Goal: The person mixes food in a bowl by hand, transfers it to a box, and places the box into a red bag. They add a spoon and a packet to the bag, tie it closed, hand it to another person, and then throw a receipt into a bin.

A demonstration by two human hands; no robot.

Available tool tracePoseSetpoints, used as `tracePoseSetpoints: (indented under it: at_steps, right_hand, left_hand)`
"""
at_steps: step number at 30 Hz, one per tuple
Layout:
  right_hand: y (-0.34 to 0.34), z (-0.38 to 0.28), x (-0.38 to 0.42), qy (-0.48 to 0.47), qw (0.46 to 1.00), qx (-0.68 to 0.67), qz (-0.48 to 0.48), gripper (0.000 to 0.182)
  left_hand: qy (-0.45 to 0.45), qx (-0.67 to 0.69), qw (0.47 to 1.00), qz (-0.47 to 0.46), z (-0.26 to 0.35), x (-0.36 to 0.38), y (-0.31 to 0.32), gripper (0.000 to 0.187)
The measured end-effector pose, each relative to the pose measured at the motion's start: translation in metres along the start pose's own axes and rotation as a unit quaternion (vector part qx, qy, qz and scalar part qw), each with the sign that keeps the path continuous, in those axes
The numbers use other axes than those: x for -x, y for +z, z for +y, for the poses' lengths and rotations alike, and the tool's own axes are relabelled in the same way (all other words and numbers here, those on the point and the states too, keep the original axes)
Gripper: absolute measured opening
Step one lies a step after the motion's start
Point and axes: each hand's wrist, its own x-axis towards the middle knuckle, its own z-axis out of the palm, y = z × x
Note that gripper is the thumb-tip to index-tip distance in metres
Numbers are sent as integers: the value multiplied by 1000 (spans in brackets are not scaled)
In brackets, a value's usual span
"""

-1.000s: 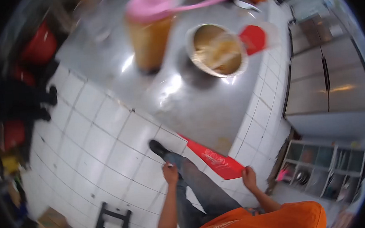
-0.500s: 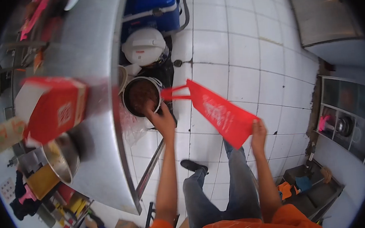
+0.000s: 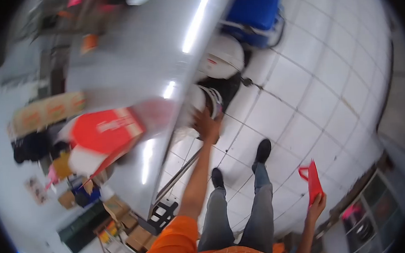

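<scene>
My left hand (image 3: 206, 127) reaches down past the metal table's edge to a round container (image 3: 213, 99) with a pale rim. Its fingers look spread over the container's near side, blurred by motion, and hide much of the opening. Out to the right, my right hand (image 3: 317, 205) grips a red cloth carrier bag (image 3: 313, 183) by its lower end. The bag is seen nearly edge-on above the floor, with a handle loop sticking out on its left.
A white rice cooker (image 3: 224, 58) and a blue cooler box (image 3: 256, 7) stand beyond the container. On the steel table (image 3: 127, 61) sits a red and white carton (image 3: 107, 135). Cardboard boxes (image 3: 137, 237) lie at lower left; a glass-fronted cabinet (image 3: 377, 208) stands at lower right.
The view has turned. My right hand has carried the red bag away to the right, off the container, and the bag now shows edge-on. My left hand stays at the container.
</scene>
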Motion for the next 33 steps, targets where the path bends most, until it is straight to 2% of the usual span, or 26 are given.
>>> tracePoseSetpoints:
  at_steps: [1,2,3,4,5,6,7,8,9,11,13,14,17,18,19,20,21,23,25,28,29,31,33]
  right_hand:
    - [4,-33,5,-16,1000,-11,-10,31]
    - [9,-71,9,-49,998,-31,5,29]
    - [11,-106,7,-75,996,-47,-3,24]
    - [21,-149,8,-126,992,-27,11,23]
    - [16,-193,8,-171,985,-5,25,23]
    - [13,-237,9,-212,977,-4,-10,24]
    - [12,-285,10,-255,966,-1,-48,25]
    - [10,-337,11,-258,960,-17,-108,26]
    - [18,-397,23,-259,950,-34,-171,29]
    - [25,-504,60,-440,876,-14,-195,27]
    - [40,-596,113,-539,806,-20,-242,26]
    - [56,-621,129,-555,783,-6,-279,26]
    - [112,-671,151,-591,713,74,-371,26]
    - [122,-660,151,-566,710,125,-400,27]
    - [134,-663,145,-554,703,167,-414,27]
    - [145,-665,142,-561,713,149,-393,26]
    - [140,-658,138,-561,724,142,-376,25]
    - [125,-656,145,-529,778,132,-311,22]
    - [112,-660,150,-527,780,150,-301,20]
    - [101,-686,148,-524,770,132,-339,21]
    - [79,-691,113,-520,784,102,-324,20]
    - [67,-713,99,-513,806,57,-288,19]
    - [38,-730,69,-514,833,26,-202,17]
  left_hand:
    - [-45,46,983,-171,0,45,8,80]
    - [-18,63,984,-167,13,104,-9,80]
    - [11,241,956,-165,19,151,-35,76]
    - [71,281,949,-125,20,183,-67,71]
    - [51,390,913,-113,35,201,-145,62]
    - [26,463,881,-94,38,201,-225,57]
    - [-52,501,861,-72,31,200,-285,62]
    - [-132,537,832,-48,25,198,-324,68]
    - [-159,550,819,21,9,188,-337,81]
    - [-198,560,794,130,-13,153,-367,103]
    - [-227,566,765,207,-23,100,-395,119]
    - [-247,592,732,229,-22,79,-390,124]
    - [-258,634,672,284,-16,25,-400,122]
    - [-351,565,716,212,-21,19,-372,107]
    - [-349,482,753,281,-18,16,-337,91]
    - [-345,471,743,327,-17,5,-335,88]
    - [-326,500,723,347,-23,0,-367,85]
    - [-276,526,713,373,-44,-7,-424,79]
    - [-257,539,697,397,-52,-16,-451,74]
    - [-289,589,688,309,-49,-12,-437,70]
    - [-294,603,688,276,-26,-6,-432,69]
    - [-306,626,685,213,-15,-2,-432,67]
    - [-308,637,685,174,2,3,-437,64]
